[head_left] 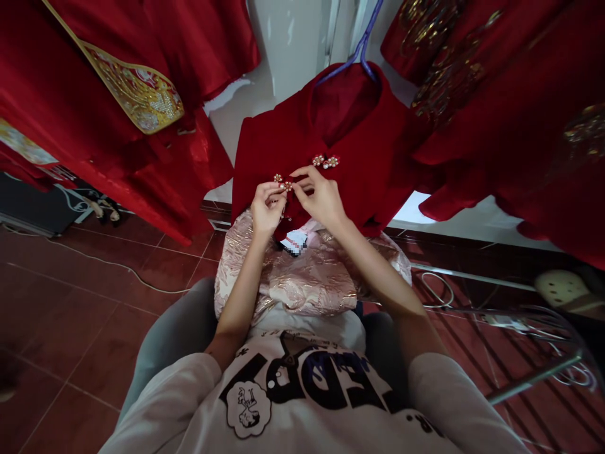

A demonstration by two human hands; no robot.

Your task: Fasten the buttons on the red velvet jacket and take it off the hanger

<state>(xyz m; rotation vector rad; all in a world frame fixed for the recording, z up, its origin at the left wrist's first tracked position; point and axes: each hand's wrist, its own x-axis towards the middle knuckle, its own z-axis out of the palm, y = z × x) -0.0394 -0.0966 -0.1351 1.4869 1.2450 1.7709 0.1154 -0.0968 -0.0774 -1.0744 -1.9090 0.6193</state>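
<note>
A dark red velvet garment (278, 139) hangs in front of me on a purple hanger (362, 47). On its front, below the neckline, sits a flower-shaped beaded fastener (326, 161). Lower down, my left hand (268, 205) pinches a second beaded fastener (285, 186) from the left. My right hand (319, 194) meets it from the right, thumb and forefinger at its edge; whether these fingers grip it is hard to make out. Under my wrists a pink-gold brocade cloth (302, 284) lies over my lap, with a small white tag (293, 241) on it.
Other red garments hang at the left (142, 151) and the right (510, 126), some with gold embroidery. A metal rack (534, 378) stands low on the right near a pale clog (562, 287). A cable (137, 271) runs across the tiled floor at left.
</note>
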